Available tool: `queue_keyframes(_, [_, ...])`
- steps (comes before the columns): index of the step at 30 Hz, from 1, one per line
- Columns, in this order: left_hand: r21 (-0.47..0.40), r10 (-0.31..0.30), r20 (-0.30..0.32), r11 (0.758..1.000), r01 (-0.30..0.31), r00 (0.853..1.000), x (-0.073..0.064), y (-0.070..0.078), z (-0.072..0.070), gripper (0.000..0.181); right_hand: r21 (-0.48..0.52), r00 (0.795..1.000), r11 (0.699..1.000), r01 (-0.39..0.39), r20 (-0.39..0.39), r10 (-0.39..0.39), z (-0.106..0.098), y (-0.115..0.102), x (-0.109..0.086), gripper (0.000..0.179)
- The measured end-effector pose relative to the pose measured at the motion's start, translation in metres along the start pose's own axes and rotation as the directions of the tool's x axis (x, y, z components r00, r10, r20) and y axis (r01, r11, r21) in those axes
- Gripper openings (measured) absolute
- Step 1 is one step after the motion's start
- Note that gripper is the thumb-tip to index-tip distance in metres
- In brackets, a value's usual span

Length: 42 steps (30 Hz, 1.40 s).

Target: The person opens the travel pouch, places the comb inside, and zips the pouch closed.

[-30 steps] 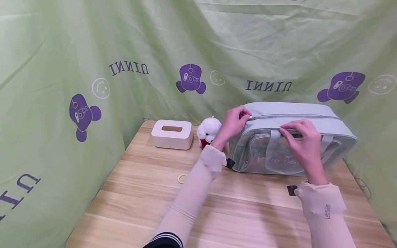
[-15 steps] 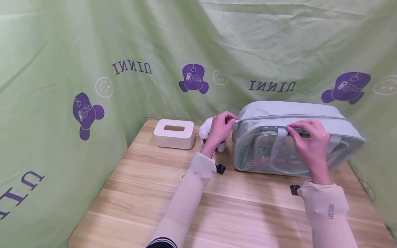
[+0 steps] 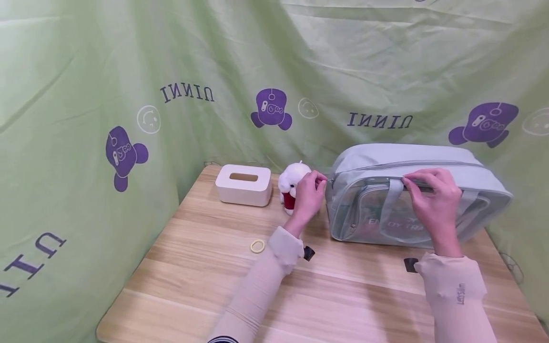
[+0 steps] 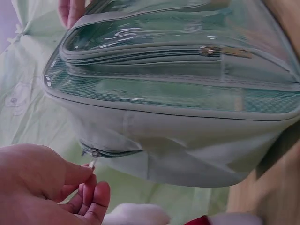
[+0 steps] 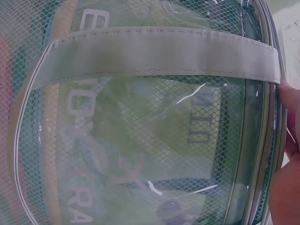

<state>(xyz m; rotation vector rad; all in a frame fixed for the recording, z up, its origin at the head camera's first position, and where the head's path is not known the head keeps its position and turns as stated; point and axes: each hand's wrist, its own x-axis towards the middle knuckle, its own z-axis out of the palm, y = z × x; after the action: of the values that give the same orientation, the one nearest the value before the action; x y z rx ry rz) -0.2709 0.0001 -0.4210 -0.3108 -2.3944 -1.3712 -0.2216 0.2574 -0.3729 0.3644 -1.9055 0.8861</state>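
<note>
A pale grey-green travel bag with clear mesh-patterned sides stands upright at the back right of the table. At its left end, my left hand pinches the pull tab of the top zipper between thumb and fingers. The zipper line runs closed along the visible top. My right hand pinches the bag's upper front edge beside the strap handle. In the right wrist view, the thumb and fingers hold that piped edge. A second zipper crosses the clear front pocket.
A white plush toy with a red garment is partly behind my left hand. To its left stands a white tissue box. A pale yellow ring lies on the wooden table. A green printed curtain hangs behind.
My left hand has moved left and down with the zipper pull, from the bag's top to its left end. The right hand keeps its grip on the edge.
</note>
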Motion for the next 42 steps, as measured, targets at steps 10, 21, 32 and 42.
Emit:
queue_keyframes(10, [-0.053,-0.039,0.038,0.998,0.041,0.999,-0.010,-0.018,0.019,0.009,0.017,1.000,1.000,0.016,-0.005,-0.016,-0.005,0.012,0.000,0.009])
queue_keyframes(21, [-0.053,-0.050,0.041,0.997,0.052,0.998,-0.014,-0.023,0.027,0.009,0.019,1.000,1.000,0.015,-0.012,-0.015,-0.006,0.014,0.001,0.010])
queue_keyframes(32, [-0.051,-0.013,0.037,0.999,0.014,0.999,-0.007,-0.020,0.023,0.009,0.012,0.999,1.000,-0.020,-0.034,0.021,-0.003,0.015,0.005,0.010])
queue_keyframes(42, [-0.115,-0.049,0.050,0.992,0.055,0.998,-0.006,-0.016,0.020,0.012,0.017,0.998,0.999,-0.033,-0.045,0.034,0.008,0.018,0.007,0.011])
